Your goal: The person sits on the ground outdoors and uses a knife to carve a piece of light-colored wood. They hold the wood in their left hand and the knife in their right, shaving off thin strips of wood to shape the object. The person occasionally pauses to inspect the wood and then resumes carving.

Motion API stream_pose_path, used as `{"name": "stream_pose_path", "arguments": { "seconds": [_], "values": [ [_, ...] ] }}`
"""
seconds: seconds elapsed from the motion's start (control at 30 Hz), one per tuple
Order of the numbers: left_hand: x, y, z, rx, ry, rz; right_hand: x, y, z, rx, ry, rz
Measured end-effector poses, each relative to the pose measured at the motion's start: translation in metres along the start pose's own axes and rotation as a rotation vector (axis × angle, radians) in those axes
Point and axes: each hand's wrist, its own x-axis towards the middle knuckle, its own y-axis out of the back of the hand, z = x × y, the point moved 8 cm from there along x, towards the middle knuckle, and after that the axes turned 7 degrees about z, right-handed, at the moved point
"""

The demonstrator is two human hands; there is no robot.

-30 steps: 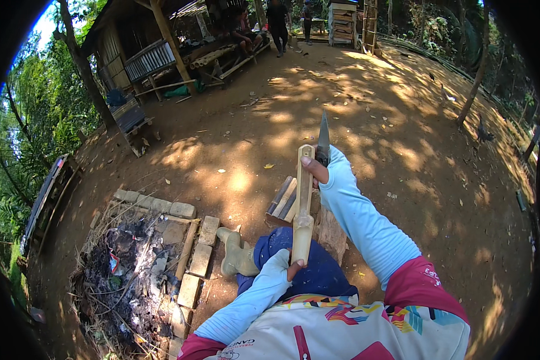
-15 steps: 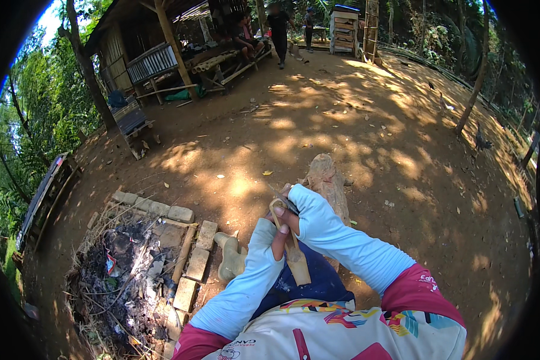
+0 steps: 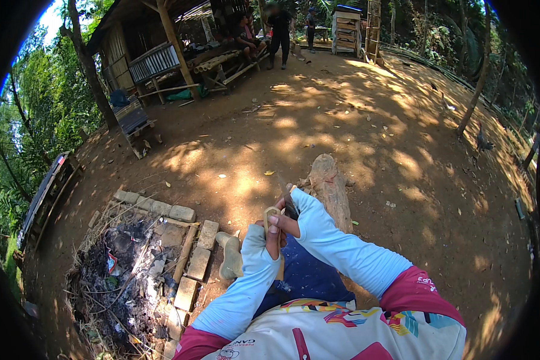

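My left hand [image 3: 271, 237] is closed around a pale wooden piece [image 3: 270, 212] with a rounded, loop-like upper end. Its flat lower end shows below my fingers, over my dark blue trousers. My right hand [image 3: 287, 223] grips a knife [image 3: 290, 205] with a dark blade whose tip points up and away from me. Right fingertips also touch the wooden piece near its rounded end. Both hands meet in front of my lap, and light blue sleeves cover the wrists and part of the palms. The knife's handle is hidden in my right hand.
A weathered log [image 3: 330, 195] lies just beyond my hands. At left, bricks [image 3: 197, 263] edge an ash heap [image 3: 132, 270], beside a tan boot [image 3: 230, 257]. A wooden hut [image 3: 120, 60] stands farther back, with people [image 3: 278, 33] near it on the dirt ground.
My hands have tilted the wooden piece, so less of its broad face shows. The knife blade has swung to point more upward. A standing person near the hut has shifted slightly.
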Motion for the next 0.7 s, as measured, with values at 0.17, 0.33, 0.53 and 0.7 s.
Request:
{"name": "stream_pose_path", "arguments": {
  "seconds": [0.17, 0.33, 0.53, 0.7],
  "values": [
    [-0.005, 0.003, -0.002, 0.044, 0.017, -0.001, -0.008, -0.008, -0.001, 0.113, -0.081, -0.055],
    [-0.011, 0.003, -0.004, 0.17, 0.077, -0.075, -0.012, -0.008, 0.009, 0.022, -0.121, -0.078],
    [-0.015, 0.02, 0.023, 0.709, -0.221, -0.922, -0.006, 0.008, 0.017, 0.029, 0.042, -0.008],
    [-0.014, 0.176, -0.101, 0.331, 0.807, -0.382, -0.008, 0.046, 0.01, 0.11, -0.122, 0.14]
  ]
}}
